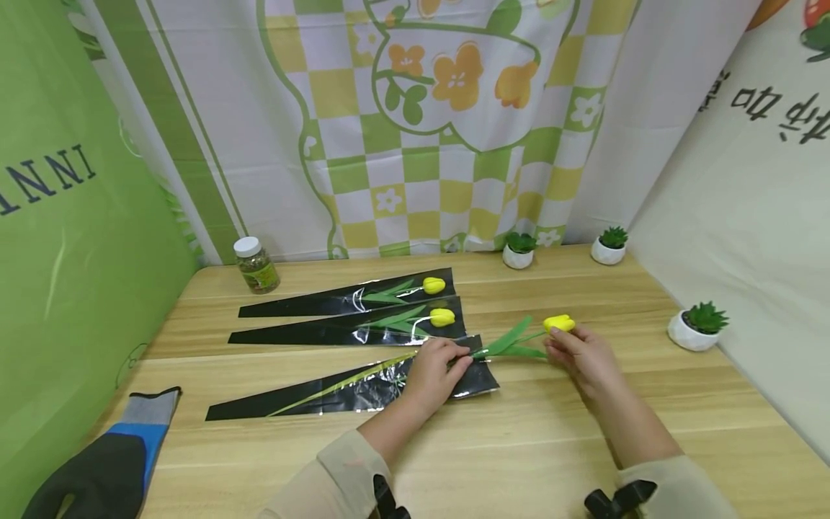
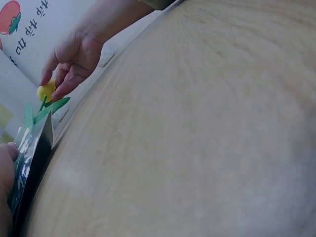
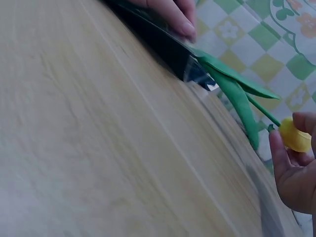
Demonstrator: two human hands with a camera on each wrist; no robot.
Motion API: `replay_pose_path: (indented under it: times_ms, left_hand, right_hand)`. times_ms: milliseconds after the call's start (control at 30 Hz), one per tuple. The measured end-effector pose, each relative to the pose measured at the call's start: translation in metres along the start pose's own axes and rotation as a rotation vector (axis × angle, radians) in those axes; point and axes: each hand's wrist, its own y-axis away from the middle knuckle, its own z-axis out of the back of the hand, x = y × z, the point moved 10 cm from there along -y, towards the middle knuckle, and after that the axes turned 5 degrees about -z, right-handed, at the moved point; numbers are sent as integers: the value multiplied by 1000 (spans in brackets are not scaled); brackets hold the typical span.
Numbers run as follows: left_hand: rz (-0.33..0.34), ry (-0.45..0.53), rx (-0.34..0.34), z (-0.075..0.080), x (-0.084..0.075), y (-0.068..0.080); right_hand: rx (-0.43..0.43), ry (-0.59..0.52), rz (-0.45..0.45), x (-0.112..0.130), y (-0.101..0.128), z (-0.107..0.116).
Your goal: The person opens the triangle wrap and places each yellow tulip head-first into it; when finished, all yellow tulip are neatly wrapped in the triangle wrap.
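A yellow artificial tulip [image 1: 559, 324] has its lower stem inside a black, clear-fronted flower sleeve [image 1: 363, 382] lying at a slant on the table. Its green leaves [image 1: 509, 340] stick out past the sleeve's wide end. My right hand [image 1: 586, 357] pinches the tulip by its yellow head, as the right wrist view also shows between thumb and fingers [image 3: 280, 153]. At the sleeve's mouth, my left hand [image 1: 436, 371] grips the film, thumb and fingertips near the leaf bases. In the left wrist view only part of this hand [image 2: 6, 173] shows, at the edge.
Two more sleeves, one farther back [image 1: 311, 304] and one nearer [image 1: 305, 333], each hold a yellow tulip. A white-lidded jar [image 1: 257, 267] stands at the back left. A glove [image 1: 110, 454] lies front left. Small potted plants [image 1: 608, 246] stand at the back and right.
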Motion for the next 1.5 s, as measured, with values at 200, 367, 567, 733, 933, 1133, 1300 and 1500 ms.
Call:
replay_pose_path:
  times_ms: [200, 367, 567, 733, 933, 1133, 1300, 1500]
  left_hand:
    - [1, 0, 3, 0, 0, 0]
    - [7, 2, 9, 0, 0, -1]
    - [16, -2, 16, -1, 1, 0]
    - [15, -4, 22, -2, 1, 0]
    - [-11, -9, 24, -2, -2, -1]
    - [-36, -20, 32, -2, -6, -1]
    - [-49, -23, 29, -2, -7, -2]
    - [-65, -18, 33, -2, -9, -3]
  right_hand:
    - [88, 73, 46, 13, -1, 4]
    - [179, 461, 162, 29, -4, 4]
    - [294, 724, 181, 37, -5, 6]
    - [318, 813, 151, 39, -7, 8]
    - [313, 880, 118, 37, -8, 7]
    - [350, 855, 93, 26, -9, -9]
    - [324, 927, 107, 20, -11, -21]
    - [307, 1009, 142, 12, -13, -35]
